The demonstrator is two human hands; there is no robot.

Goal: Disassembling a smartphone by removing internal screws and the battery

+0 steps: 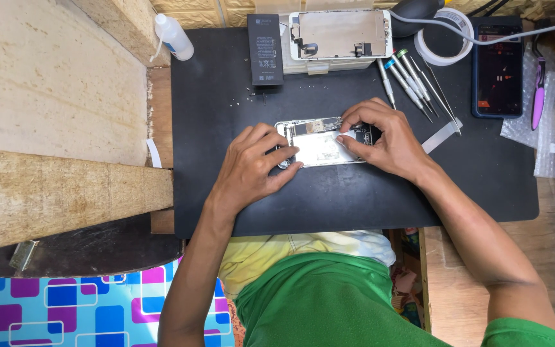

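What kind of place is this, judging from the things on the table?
Probably a small phone repair bench. Both hands, left hand and right hand, rest on an opened phone body on a black mat; a removed battery, a detached screen and small screwdrivers lie behind.

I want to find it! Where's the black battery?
The black battery lies at the mat's far edge, left of the detached screen, beyond both hands.

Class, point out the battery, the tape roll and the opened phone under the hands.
battery (265, 49), head view, middle of its black face.
tape roll (421, 48), head view, left rim.
opened phone (319, 146), head view, bare middle plate.
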